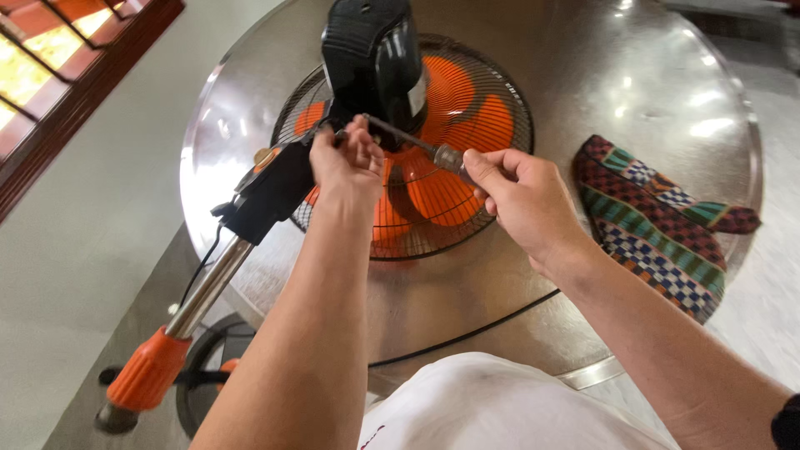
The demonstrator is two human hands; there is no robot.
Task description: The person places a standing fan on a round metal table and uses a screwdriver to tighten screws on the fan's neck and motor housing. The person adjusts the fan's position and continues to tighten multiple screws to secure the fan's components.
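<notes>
A pedestal fan (417, 142) lay face down on a round, polished metal surface (583, 75), its orange blades visible through the wire grille and its black motor housing (371, 62) uppermost. The left hand (346, 167) was closed on the tip end of a screwdriver (408, 138) at the neck below the motor housing. The right hand (517, 200) gripped the screwdriver's handle, which pointed toward the right. The fan's chrome pole (208, 287), with an orange collar (150, 371), extended off the surface toward the lower left. A patterned multicoloured cloth (658, 225) lay on the surface, right of the fan and apart from it.
</notes>
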